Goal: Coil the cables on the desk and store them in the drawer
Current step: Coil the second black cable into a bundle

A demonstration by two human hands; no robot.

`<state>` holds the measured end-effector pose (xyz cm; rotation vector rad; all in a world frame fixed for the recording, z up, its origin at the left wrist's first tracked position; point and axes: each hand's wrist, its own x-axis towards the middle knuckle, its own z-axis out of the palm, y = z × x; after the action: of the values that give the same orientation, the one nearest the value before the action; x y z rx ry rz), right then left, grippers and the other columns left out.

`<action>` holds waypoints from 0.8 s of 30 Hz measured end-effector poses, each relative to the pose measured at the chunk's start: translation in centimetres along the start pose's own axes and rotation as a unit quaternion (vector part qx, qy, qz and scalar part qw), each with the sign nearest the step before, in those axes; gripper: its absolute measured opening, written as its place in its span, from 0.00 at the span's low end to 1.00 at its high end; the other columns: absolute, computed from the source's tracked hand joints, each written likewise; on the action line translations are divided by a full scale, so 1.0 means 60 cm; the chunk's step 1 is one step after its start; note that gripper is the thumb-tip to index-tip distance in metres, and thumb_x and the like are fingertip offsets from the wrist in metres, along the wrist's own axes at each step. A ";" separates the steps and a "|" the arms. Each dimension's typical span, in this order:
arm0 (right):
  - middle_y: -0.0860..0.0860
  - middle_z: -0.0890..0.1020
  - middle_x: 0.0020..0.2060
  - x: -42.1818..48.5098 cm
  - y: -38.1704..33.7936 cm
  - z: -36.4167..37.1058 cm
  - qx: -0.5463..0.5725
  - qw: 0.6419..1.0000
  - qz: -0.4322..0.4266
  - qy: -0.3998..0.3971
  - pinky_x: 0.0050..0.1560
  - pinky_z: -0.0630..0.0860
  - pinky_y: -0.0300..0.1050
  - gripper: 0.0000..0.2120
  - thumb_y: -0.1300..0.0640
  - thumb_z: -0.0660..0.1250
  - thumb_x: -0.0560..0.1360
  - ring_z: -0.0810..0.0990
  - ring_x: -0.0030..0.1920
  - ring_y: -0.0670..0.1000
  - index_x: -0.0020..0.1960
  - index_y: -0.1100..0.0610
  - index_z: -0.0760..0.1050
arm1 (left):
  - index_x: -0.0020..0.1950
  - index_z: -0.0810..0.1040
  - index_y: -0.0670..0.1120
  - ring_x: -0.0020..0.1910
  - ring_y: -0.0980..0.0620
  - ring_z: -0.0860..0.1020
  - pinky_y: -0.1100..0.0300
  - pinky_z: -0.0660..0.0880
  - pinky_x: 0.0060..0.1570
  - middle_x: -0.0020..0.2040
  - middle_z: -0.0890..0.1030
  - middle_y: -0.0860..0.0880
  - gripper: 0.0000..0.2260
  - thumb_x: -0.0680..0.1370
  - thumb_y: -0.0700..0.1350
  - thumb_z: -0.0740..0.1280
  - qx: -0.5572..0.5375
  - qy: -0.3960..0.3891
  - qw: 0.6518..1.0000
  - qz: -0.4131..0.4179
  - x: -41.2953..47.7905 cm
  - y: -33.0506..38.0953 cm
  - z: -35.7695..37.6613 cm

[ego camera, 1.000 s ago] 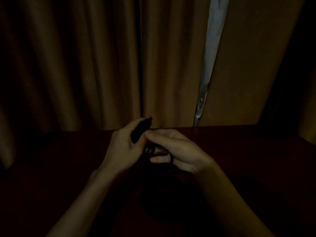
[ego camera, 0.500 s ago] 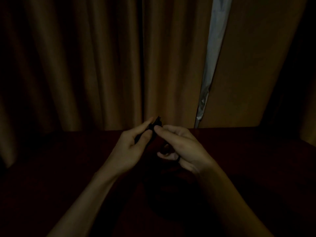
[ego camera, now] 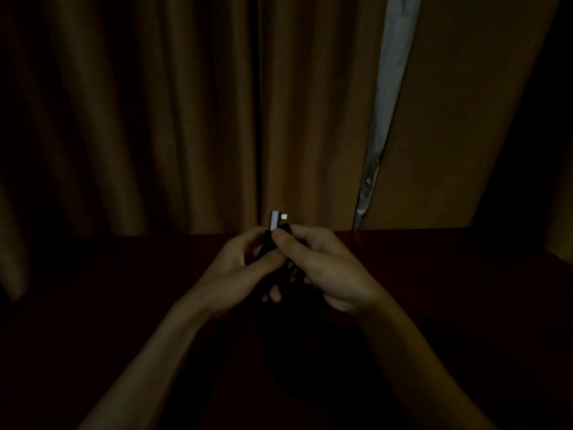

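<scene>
Pinching a black cable (ego camera: 274,221) — left hand (ego camera: 235,274), right hand (ego camera: 325,268) — above dark desk (ego camera: 449,274), tan curtains (ego camera: 155,119).

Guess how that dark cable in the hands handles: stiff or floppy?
Probably floppy: the cable bunches in folds between the left hand and right hand. Its silver connector looks rigid, poking up above them. Likely light; a fingertip pinch holds it.
</scene>
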<state>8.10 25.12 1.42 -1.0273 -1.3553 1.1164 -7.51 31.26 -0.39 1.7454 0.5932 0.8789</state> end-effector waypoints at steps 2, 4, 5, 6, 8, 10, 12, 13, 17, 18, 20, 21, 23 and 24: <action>0.69 0.83 0.45 0.001 0.000 -0.002 -0.005 1.000 -0.004 0.001 0.42 0.77 0.54 0.14 0.52 0.61 0.85 0.80 0.40 0.65 0.57 0.61 0.79 | 0.65 0.77 0.49 0.34 0.47 0.78 0.55 0.74 0.36 0.43 0.82 0.42 0.14 0.81 0.51 0.65 0.008 -0.025 0.999 0.021 0.000 -0.003 0.005; 0.60 0.84 0.41 0.003 0.000 -0.004 -0.012 1.000 -0.015 0.019 0.45 0.76 0.56 0.13 0.52 0.61 0.85 0.81 0.41 0.62 0.53 0.58 0.81 | 0.67 0.76 0.49 0.37 0.53 0.79 0.61 0.73 0.37 0.43 0.83 0.48 0.14 0.82 0.48 0.63 -0.006 -0.017 1.000 0.020 0.003 -0.004 0.010; 0.56 0.84 0.39 0.004 0.000 -0.003 -0.025 0.999 -0.023 0.032 0.45 0.76 0.53 0.13 0.52 0.61 0.85 0.81 0.41 0.59 0.52 0.56 0.82 | 0.68 0.76 0.49 0.41 0.55 0.80 0.63 0.73 0.39 0.45 0.84 0.52 0.14 0.83 0.46 0.62 -0.011 -0.008 1.000 0.022 0.004 -0.004 0.013; 0.53 0.84 0.38 0.005 0.001 -0.004 -0.048 0.997 -0.031 0.047 0.43 0.76 0.49 0.13 0.51 0.60 0.85 0.81 0.40 0.56 0.51 0.55 0.82 | 0.69 0.76 0.49 0.45 0.57 0.82 0.65 0.74 0.41 0.47 0.85 0.53 0.14 0.84 0.44 0.61 -0.013 0.003 0.999 0.030 0.005 -0.003 0.017; 0.53 0.84 0.39 0.007 0.002 -0.005 -0.113 0.989 -0.043 0.081 0.38 0.77 0.45 0.14 0.48 0.60 0.85 0.82 0.39 0.52 0.53 0.53 0.82 | 0.69 0.76 0.50 0.54 0.58 0.83 0.65 0.77 0.49 0.54 0.86 0.54 0.14 0.84 0.42 0.62 0.001 0.036 0.998 0.057 0.006 -0.002 0.025; 0.54 0.85 0.42 0.006 0.000 -0.007 -0.179 0.978 -0.033 0.104 0.38 0.80 0.46 0.16 0.45 0.59 0.85 0.83 0.39 0.50 0.56 0.52 0.82 | 0.69 0.77 0.52 0.59 0.59 0.82 0.64 0.77 0.56 0.57 0.85 0.57 0.15 0.84 0.41 0.63 0.060 0.079 0.991 0.095 0.010 -0.004 0.030; 0.53 0.85 0.43 0.003 -0.005 -0.010 -0.254 0.962 -0.009 0.099 0.42 0.83 0.50 0.19 0.42 0.56 0.84 0.84 0.37 0.48 0.56 0.52 0.82 | 0.69 0.77 0.55 0.59 0.62 0.81 0.61 0.77 0.60 0.57 0.84 0.60 0.16 0.83 0.41 0.66 0.138 0.136 0.974 0.122 0.012 -0.010 0.023; 0.52 0.86 0.42 0.001 -0.009 -0.010 -0.280 0.956 0.004 0.085 0.44 0.82 0.50 0.20 0.41 0.56 0.84 0.84 0.36 0.47 0.55 0.53 0.82 | 0.69 0.77 0.58 0.59 0.63 0.81 0.61 0.77 0.59 0.56 0.84 0.61 0.17 0.82 0.42 0.67 0.192 0.158 0.960 0.129 0.012 -0.014 0.014; 0.47 0.84 0.38 -0.007 -0.023 -0.020 -0.345 0.938 -0.027 0.009 0.35 0.72 0.38 0.14 0.48 0.65 0.82 0.78 0.33 0.39 0.49 0.56 0.84 | 0.66 0.73 0.61 0.47 0.54 0.84 0.51 0.81 0.46 0.51 0.85 0.55 0.18 0.76 0.54 0.60 0.416 0.063 0.905 0.067 0.006 -0.021 -0.014; 0.47 0.84 0.39 -0.006 -0.022 -0.025 -0.345 0.938 -0.035 0.004 0.36 0.73 0.36 0.11 0.51 0.66 0.82 0.79 0.34 0.38 0.50 0.55 0.84 | 0.64 0.72 0.62 0.45 0.53 0.84 0.51 0.80 0.44 0.50 0.85 0.54 0.18 0.74 0.55 0.60 0.430 0.031 0.901 0.046 0.005 -0.020 -0.014; 0.49 0.86 0.40 -0.004 -0.017 -0.034 -0.324 0.944 -0.055 0.026 0.39 0.78 0.40 0.08 0.54 0.68 0.82 0.82 0.37 0.42 0.49 0.54 0.84 | 0.59 0.75 0.62 0.39 0.55 0.83 0.56 0.78 0.39 0.43 0.84 0.57 0.12 0.76 0.52 0.63 0.405 -0.037 0.913 0.038 0.002 -0.015 -0.009; 0.51 0.86 0.40 -0.003 -0.013 -0.040 -0.313 0.946 -0.068 0.052 0.43 0.79 0.44 0.07 0.55 0.68 0.81 0.84 0.40 0.47 0.49 0.54 0.84 | 0.56 0.78 0.62 0.37 0.57 0.82 0.57 0.78 0.36 0.41 0.83 0.57 0.10 0.78 0.49 0.66 0.382 -0.068 0.921 0.047 0.001 -0.009 -0.006; 0.52 0.86 0.40 -0.003 -0.008 -0.053 -0.275 0.953 -0.086 0.094 0.42 0.78 0.41 0.07 0.56 0.70 0.80 0.84 0.41 0.49 0.48 0.56 0.85 | 0.53 0.80 0.57 0.36 0.56 0.82 0.53 0.79 0.37 0.41 0.83 0.55 0.07 0.79 0.44 0.68 0.345 -0.112 0.930 0.065 -0.002 0.004 -0.002; 0.52 0.86 0.40 -0.005 -0.009 -0.058 -0.252 0.959 -0.087 0.100 0.40 0.77 0.37 0.07 0.57 0.70 0.80 0.84 0.40 0.46 0.47 0.57 0.85 | 0.51 0.81 0.55 0.36 0.56 0.81 0.51 0.78 0.36 0.40 0.83 0.54 0.06 0.79 0.44 0.69 0.325 -0.125 0.935 0.065 -0.005 0.010 -0.001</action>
<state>11.58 24.98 1.94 -1.3138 -1.5670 0.5232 -7.72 30.87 0.12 2.4754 0.6443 0.5569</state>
